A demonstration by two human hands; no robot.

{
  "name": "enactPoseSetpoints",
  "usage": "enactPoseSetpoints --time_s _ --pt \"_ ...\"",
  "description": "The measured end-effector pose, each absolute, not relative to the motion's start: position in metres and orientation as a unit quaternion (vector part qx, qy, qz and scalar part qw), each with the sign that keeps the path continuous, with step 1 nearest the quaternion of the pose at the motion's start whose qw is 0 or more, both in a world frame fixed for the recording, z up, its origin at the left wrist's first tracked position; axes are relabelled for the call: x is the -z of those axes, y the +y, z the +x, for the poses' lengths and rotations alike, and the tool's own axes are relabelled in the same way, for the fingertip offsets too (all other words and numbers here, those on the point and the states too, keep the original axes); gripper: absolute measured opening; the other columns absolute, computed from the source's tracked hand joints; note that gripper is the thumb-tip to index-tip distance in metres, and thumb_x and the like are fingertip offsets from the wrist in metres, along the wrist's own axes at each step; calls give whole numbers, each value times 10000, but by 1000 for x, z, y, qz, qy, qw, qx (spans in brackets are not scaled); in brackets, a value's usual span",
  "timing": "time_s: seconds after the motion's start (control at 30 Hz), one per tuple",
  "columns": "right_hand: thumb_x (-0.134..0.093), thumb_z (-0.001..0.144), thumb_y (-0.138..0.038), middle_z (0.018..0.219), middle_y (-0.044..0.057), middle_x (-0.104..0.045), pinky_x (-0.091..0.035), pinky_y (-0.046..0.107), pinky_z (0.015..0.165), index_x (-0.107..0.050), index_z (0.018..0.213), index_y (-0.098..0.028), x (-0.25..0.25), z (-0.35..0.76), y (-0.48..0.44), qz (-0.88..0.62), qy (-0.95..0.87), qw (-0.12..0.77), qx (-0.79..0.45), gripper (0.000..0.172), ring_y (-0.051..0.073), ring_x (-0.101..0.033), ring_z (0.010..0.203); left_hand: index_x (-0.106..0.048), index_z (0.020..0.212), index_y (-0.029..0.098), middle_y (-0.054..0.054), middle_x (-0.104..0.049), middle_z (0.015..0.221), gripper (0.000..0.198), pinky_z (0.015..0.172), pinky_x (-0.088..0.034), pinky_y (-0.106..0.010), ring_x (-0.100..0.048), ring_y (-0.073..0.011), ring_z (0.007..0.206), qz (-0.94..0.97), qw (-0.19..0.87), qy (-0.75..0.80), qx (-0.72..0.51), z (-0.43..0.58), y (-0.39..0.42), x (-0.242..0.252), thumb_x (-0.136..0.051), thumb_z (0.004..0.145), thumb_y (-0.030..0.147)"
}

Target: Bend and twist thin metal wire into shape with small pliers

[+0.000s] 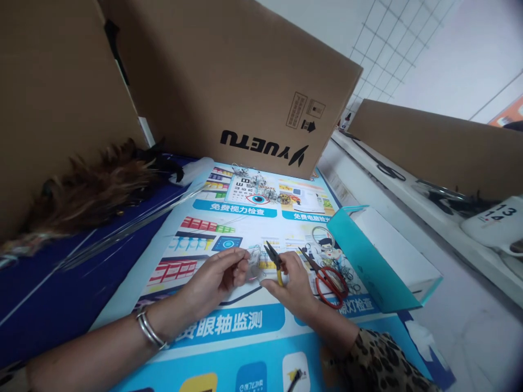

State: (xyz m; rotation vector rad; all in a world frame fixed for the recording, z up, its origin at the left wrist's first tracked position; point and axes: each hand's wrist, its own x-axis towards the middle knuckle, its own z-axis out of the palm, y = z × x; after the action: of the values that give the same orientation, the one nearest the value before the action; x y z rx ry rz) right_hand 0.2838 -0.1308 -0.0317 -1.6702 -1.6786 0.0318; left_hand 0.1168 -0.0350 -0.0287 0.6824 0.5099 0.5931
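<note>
- A cardboard box (229, 81) is stood behind a printed poster (229, 326) spread flat.
- A feather duster (93, 190) is laid at the left, a teal box (368, 261) at the right.
- Red scissors (329, 280) are laid just beside the right hand (292, 286).
- Yellow-handled pliers (274, 261) are clasped in that hand.
- A small clear piece (254, 267) is pinched in the left hand (216, 277), over the poster's middle, near the plier tips.

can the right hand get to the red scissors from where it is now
Probably yes: the red scissors lie on the poster right beside the right hand, with nothing between them. But that hand grips yellow-handled pliers, so it is not free.
</note>
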Motion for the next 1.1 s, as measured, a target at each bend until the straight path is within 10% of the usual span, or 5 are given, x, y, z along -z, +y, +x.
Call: enactPoseSetpoints --time_s 1.1 --pt "-644 700 -325 960 91 -520 -458 374 795 -478 1031 -189 38 282 -131 -621 -680 390 5 394 225 -500 920 -623 828 132 -18 -577 672 130 550 -439 -207 -514 -94 572 320 870 247 -281 117 -49 28 -593 819 259"
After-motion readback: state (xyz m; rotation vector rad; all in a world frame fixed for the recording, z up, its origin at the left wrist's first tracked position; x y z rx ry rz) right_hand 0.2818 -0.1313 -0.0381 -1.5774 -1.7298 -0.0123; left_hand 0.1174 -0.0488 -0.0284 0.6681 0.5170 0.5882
